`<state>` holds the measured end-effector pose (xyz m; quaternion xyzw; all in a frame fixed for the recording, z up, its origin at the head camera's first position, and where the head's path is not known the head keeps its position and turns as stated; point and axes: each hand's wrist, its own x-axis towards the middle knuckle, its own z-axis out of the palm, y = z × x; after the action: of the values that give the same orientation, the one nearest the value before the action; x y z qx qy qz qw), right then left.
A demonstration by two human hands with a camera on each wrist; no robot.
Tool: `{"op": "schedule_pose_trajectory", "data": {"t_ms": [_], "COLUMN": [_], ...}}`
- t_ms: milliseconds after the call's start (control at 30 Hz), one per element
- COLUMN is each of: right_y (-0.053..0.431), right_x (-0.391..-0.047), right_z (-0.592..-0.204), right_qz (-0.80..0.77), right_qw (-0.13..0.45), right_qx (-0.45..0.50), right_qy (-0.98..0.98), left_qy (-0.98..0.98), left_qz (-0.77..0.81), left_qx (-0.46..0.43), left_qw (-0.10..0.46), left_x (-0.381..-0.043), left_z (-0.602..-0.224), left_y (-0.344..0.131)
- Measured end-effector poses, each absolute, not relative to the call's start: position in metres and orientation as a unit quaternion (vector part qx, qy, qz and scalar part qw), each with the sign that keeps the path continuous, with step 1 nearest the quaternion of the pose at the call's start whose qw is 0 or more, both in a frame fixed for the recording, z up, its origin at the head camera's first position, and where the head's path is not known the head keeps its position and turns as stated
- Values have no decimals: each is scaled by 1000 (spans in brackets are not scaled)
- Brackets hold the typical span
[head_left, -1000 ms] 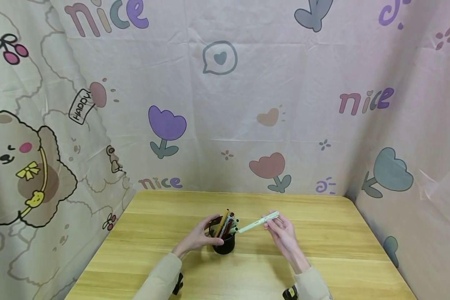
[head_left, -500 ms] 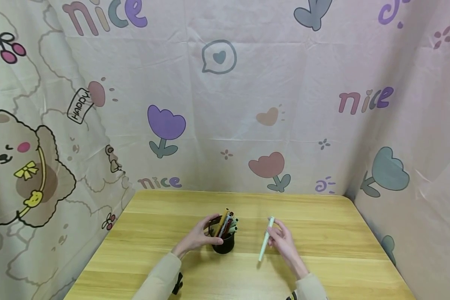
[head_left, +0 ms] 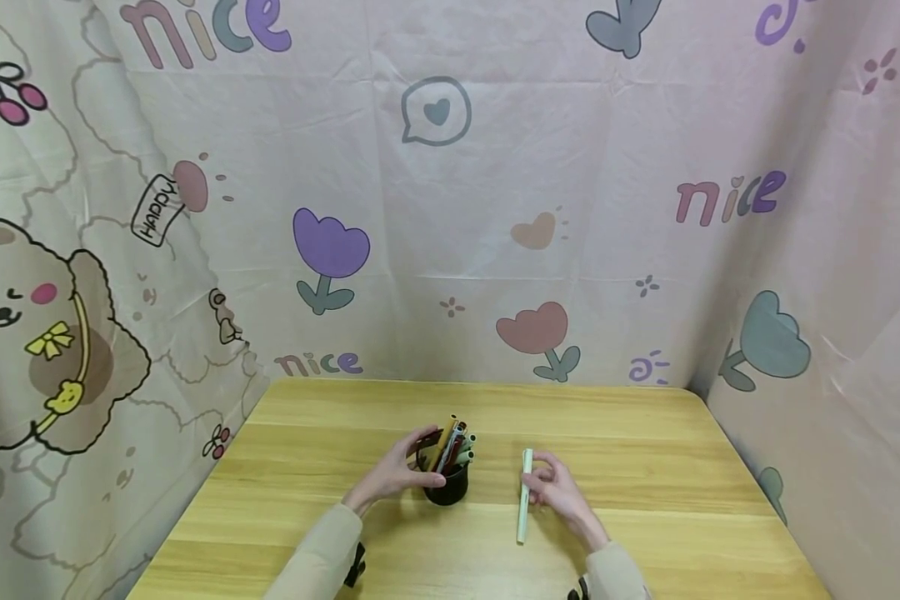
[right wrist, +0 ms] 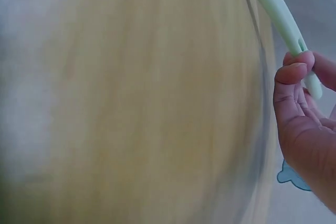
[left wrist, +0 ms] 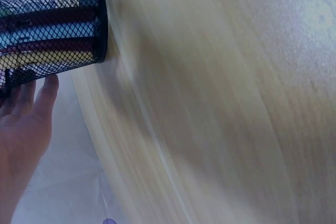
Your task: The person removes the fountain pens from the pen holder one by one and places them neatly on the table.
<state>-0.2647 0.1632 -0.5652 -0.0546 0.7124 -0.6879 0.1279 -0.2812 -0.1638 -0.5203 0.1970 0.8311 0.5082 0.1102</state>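
Observation:
A black mesh pen holder (head_left: 447, 490) stands on the table, with several pens (head_left: 456, 450) in it, among them yellow, dark red and pale green ones. My left hand (head_left: 392, 478) holds it near the rim, thumb at the front and fingers behind. In the left wrist view, the holder's mesh (left wrist: 58, 27) shows the pens through it, beside the left hand (left wrist: 23, 129). To the right, my right hand (head_left: 562, 492) pinches a pale green pen (head_left: 523, 518) near its far end. The right wrist view shows thumb and index finger on this pen (right wrist: 278, 11); whether its near end touches the table I cannot tell.
The wooden table (head_left: 330, 408) lies under both hands. A printed curtain (head_left: 435, 208) hangs behind it and along both sides. Dark straps show at both sleeves (head_left: 318, 550).
The pale green pen has swung from pointing left at the holder to pointing toward me. My right hand has moved lower and slightly left. My left hand and the pen holder stay put.

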Motion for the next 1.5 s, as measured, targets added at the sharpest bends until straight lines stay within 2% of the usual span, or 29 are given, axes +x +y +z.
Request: {"op": "schedule_pose_trajectory", "data": {"t_ms": [667,1500], "right_y": [147,144], "right_x": [-277,-276], "right_z": [-565,-567], "right_qz": [-563,-542], "right_qw": [79,70], "right_qx": [-82,-80], "right_qy": [819,834], "left_qy": [840,836], "left_qz": [496,504], "left_qx": [192,191], "left_qw": [106,107], "left_x": [-282,-281], "left_z": [-521,-522], "left_y": [-164,-164]}}
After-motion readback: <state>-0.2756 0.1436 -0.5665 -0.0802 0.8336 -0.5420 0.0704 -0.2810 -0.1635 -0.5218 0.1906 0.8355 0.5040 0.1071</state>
